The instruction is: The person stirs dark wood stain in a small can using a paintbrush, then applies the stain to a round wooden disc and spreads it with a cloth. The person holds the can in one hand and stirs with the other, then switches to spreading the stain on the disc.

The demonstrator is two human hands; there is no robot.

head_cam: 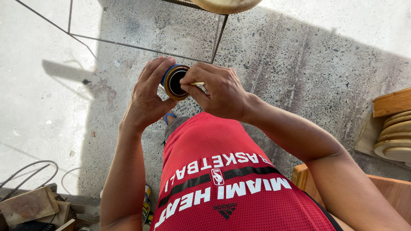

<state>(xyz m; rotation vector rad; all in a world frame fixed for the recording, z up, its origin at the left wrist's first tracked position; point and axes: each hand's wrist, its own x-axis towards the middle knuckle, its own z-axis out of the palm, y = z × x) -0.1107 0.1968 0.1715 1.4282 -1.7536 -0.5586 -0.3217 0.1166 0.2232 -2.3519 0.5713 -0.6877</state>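
Your left hand (147,96) grips the small round blue-and-brown container (174,81) while your right hand (216,90) pinches a thin pale stick (198,84) at its mouth.

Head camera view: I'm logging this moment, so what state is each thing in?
Round tin: lid off, open mouth facing the camera, dark inside, held up off the floor.
Left hand: wrapped around the tin's side.
Right hand: pinching a thin pale stick at the tin's rim.
Wooden discs: stacked at the right edge.
Cables: lying loose on the floor.
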